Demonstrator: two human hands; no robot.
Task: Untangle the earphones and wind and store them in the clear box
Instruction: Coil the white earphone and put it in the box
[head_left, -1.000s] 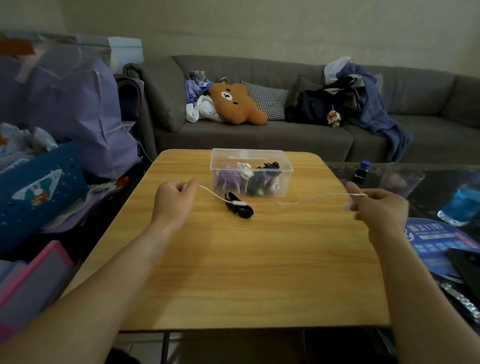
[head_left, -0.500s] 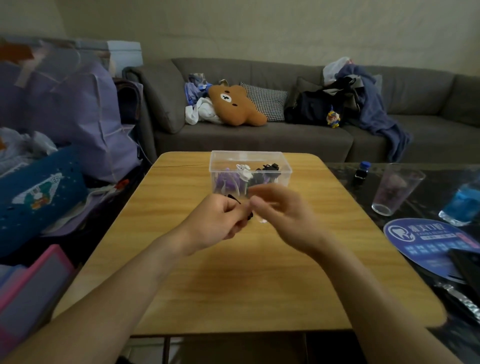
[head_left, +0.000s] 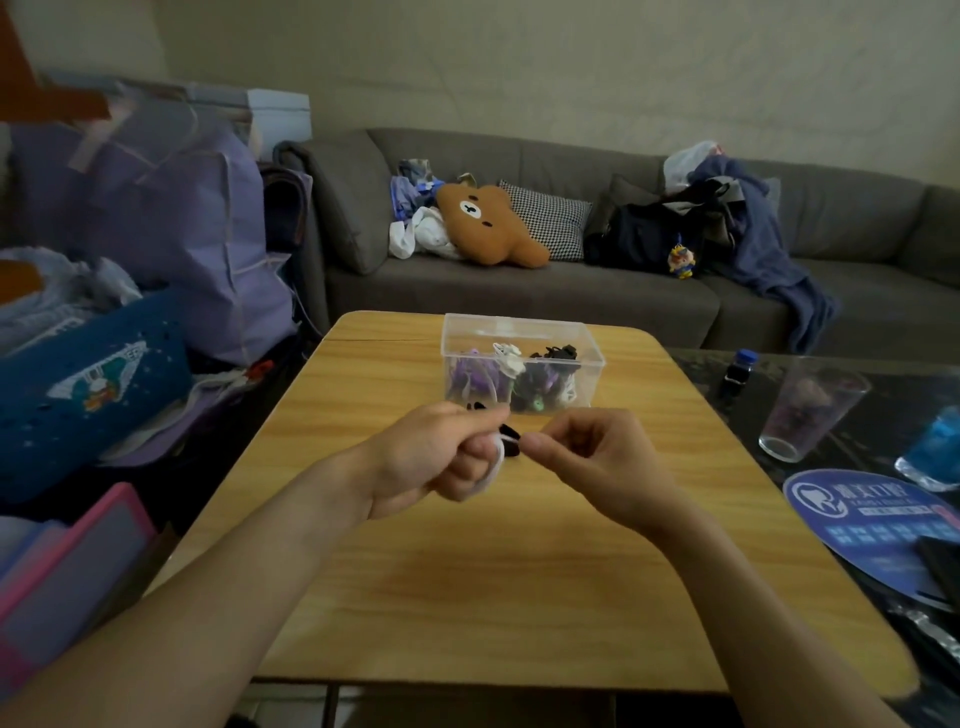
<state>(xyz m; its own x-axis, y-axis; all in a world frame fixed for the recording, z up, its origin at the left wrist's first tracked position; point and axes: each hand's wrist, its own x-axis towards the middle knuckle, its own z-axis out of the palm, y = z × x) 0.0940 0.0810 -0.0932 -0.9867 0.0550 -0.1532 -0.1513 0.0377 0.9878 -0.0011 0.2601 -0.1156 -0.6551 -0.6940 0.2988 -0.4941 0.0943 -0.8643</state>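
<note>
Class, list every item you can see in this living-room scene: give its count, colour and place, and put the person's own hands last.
Table: one, light wood, centre.
Clear box: one, transparent, far end of table, holding wound earphones.
Earphones: one set, white cord with black parts, held between both hands.
Sofa: one, grey, behind table.
Bear cushion: one, brown, on sofa.
Checked pillow: one, black-white, on sofa.
Glass: one, clear, on dark side table.
Left hand: grips the cord loops.
Right hand: pinches the cord.

Your two forearms come in bare from the lower corners, no sleeves showing. Your left hand (head_left: 431, 457) and right hand (head_left: 597, 462) are bare too, with short, unpainted nails.
</note>
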